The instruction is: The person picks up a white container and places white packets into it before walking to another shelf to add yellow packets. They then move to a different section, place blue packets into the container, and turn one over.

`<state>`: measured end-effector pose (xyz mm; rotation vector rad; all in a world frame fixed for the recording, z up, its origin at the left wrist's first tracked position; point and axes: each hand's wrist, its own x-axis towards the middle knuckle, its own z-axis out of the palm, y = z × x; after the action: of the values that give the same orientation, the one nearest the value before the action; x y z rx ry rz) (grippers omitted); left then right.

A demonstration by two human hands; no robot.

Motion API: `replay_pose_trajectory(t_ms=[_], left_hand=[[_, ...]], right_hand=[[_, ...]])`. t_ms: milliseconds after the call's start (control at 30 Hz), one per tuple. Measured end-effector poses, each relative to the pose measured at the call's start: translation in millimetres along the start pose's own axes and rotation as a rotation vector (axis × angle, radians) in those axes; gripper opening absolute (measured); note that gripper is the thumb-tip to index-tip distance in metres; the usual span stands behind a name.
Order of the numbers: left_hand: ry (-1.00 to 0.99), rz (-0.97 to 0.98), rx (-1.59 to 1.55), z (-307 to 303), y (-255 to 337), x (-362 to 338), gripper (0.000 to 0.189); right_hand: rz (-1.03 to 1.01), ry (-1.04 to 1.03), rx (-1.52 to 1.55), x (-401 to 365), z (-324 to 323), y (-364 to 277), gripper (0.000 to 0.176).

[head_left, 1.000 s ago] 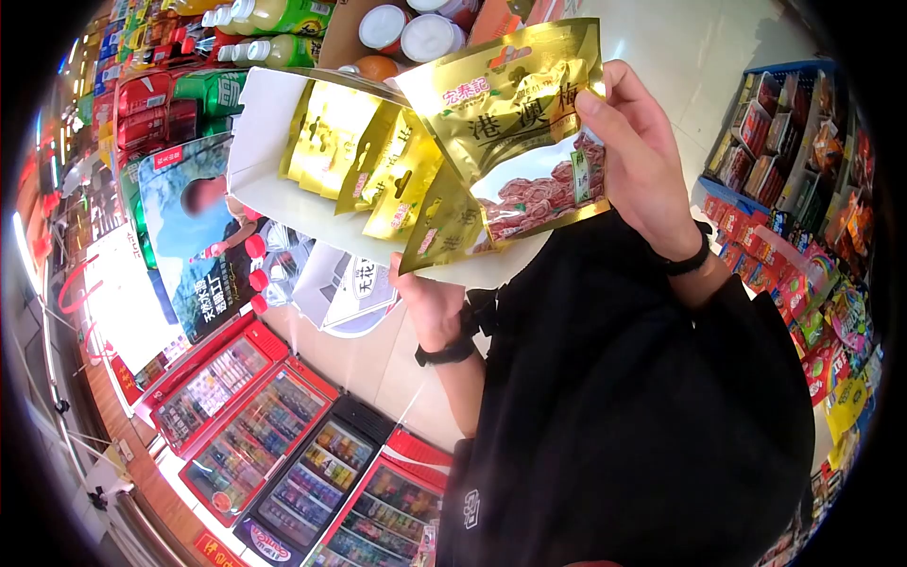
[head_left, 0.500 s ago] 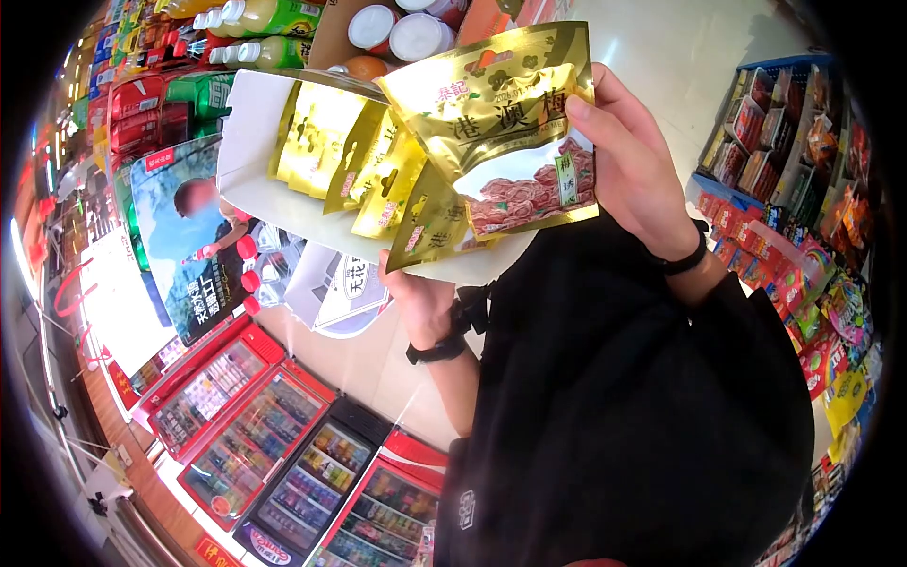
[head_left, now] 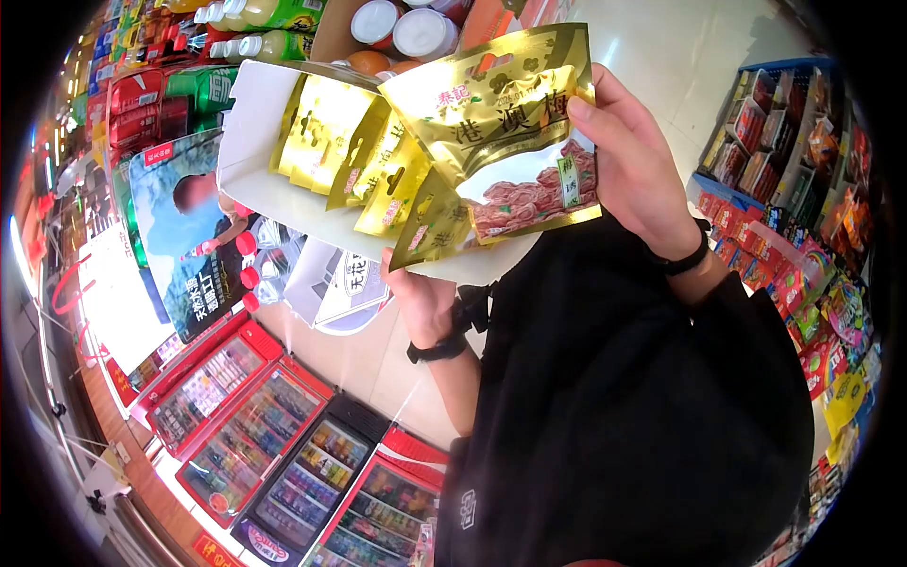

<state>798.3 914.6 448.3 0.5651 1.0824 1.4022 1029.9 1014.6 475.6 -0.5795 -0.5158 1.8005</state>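
Observation:
My right hand (head_left: 635, 165) grips the right edge of a gold packet of preserved plums (head_left: 501, 123), with the thumb on its front. The packet shows a picture of reddish-brown plums and is tilted over an open white cardboard box (head_left: 248, 156). Several more gold packets (head_left: 321, 142) stand in the box, and another gold packet (head_left: 430, 227) lies partly behind the held one. At the box's near side, my left hand (head_left: 423, 300) is closed round its edge, with the thumb up by the lower packet's corner. The fingers beneath the box are hidden.
Behind the box are bottled drinks (head_left: 255, 45) and a carton with white-lidded tubs (head_left: 425, 36). A poster board (head_left: 184, 246) stands to the left. Drinks fridges (head_left: 255, 439) line the lower left. Snack racks (head_left: 770, 123) stand on the right.
The white box's far left end has risen slightly. The held packet and both hands have hardly moved.

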Motion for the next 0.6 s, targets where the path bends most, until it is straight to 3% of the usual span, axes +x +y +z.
replay_pose_trajectory(t_ms=[467,567,600], left_hand=[[-0.082,-0.005,-0.058,-5,-4,1,0.072],[-0.008,-0.014,-0.028,-11,-8,-1,0.073],[0.038,-0.013,0.004,-6,-6,-2,0.074]], right_hand=[[0.043,-0.098,-0.131,2,-6,1,0.020],[-0.073,-0.162,-0.183,-5,-3,-1,0.022],[-0.273,-0.280,-0.252,-9,-4,1,0.022]])
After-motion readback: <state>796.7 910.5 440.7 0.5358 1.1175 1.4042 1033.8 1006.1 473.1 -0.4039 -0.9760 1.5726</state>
